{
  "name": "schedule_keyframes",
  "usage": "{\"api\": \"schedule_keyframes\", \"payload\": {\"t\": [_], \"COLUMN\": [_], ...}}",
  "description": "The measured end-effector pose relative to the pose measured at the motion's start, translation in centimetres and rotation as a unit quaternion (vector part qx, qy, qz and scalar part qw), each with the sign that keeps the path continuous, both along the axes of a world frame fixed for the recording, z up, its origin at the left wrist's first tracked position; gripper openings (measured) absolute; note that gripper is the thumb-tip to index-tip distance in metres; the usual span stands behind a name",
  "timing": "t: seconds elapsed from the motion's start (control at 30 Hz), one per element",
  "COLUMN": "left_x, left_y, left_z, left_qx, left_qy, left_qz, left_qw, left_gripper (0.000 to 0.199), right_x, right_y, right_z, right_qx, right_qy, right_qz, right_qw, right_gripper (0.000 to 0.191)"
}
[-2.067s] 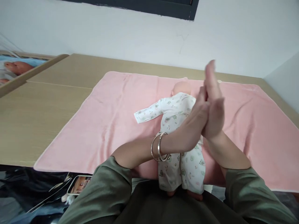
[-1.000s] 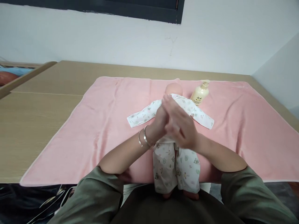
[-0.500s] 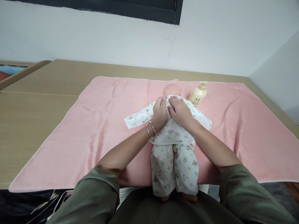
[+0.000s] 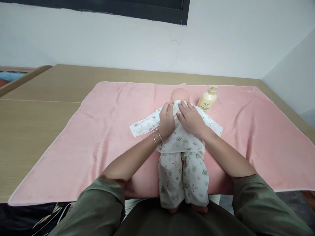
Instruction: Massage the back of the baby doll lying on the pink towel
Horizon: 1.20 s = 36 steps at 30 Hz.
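Observation:
A baby doll (image 4: pixel 180 139) in white patterned pyjamas lies on a pink blanket (image 4: pixel 118 108), with its legs toward me and its feet over the near edge. Its bald head (image 4: pixel 180 94) is at the far end; no face shows. My left hand (image 4: pixel 167 118) rests on the doll's upper body by the left shoulder, fingers curled and pressed together; what they hold, if anything, is hidden. Flat on the upper body beside it lies my right hand (image 4: pixel 190 118), fingers stretched out. A cream pump bottle (image 4: pixel 207 98) is on the blanket just right of the doll's head.
The blanket covers much of a wooden table (image 4: pixel 36 131) and hangs at its near edge. Behind stands a white wall (image 4: pixel 123 46) with a dark frame (image 4: pixel 147 11) on it. A dark bag-like item (image 4: pixel 27 216) is below the table at the lower left.
The whole view has shifted slightly. Both hands stay on the doll's upper body, with barely any movement; the doll and bottle keep their places.

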State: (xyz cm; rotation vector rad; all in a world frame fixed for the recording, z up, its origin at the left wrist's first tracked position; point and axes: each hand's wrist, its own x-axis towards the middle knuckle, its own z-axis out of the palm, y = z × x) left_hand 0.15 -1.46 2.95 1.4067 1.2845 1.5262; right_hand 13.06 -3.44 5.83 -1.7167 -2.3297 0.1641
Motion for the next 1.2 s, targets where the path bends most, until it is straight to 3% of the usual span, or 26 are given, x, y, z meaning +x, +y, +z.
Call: {"api": "schedule_keyframes", "payload": {"t": [0.1, 0.27, 0.43, 0.57, 0.73, 0.97, 1.1, 1.2], "left_x": [-0.2, -1.0, -0.7, -0.6, -1.4, -0.3, -1.0, -1.6], "left_y": [0.5, 1.8, 0.6, 0.3, 1.3, -0.9, 0.2, 1.1], "left_z": [-0.1, -0.3, -0.4, 0.4, 1.1, -0.6, 0.6, 1.5], "left_qx": [-0.018, -0.035, 0.031, 0.045, 0.008, 0.083, 0.053, 0.016], "left_qy": [0.030, 0.155, 0.348, 0.446, 0.482, 0.526, 0.519, 0.512], "left_qz": [-0.002, -0.054, -0.052, -0.057, -0.086, -0.045, -0.078, -0.110], "left_qw": [0.999, 0.986, 0.936, 0.892, 0.872, 0.845, 0.849, 0.852], "left_gripper": [0.025, 0.039, 0.042, 0.036, 0.031, 0.047, 0.032, 0.027], "right_x": [-0.9, -1.1, 0.8, 0.3, -0.7, 1.7, 0.6, -0.3], "right_y": [-1.5, -2.2, 1.0, 0.3, -1.8, 1.6, 0.4, -1.0], "right_z": [-0.7, -0.2, 0.8, 1.0, 1.5, 1.2, 0.5, 0.3], "right_qx": [0.043, 0.035, -0.049, -0.053, -0.032, -0.054, -0.022, 0.004], "right_qy": [-0.018, -0.017, 0.013, -0.016, -0.055, 0.019, -0.023, -0.035], "right_qz": [-0.021, 0.040, -0.079, -0.106, -0.087, -0.039, -0.067, -0.048], "right_qw": [0.999, 0.998, 0.996, 0.993, 0.994, 0.998, 0.997, 0.998], "right_gripper": [0.058, 0.055, 0.067, 0.065, 0.057, 0.048, 0.055, 0.057]}}
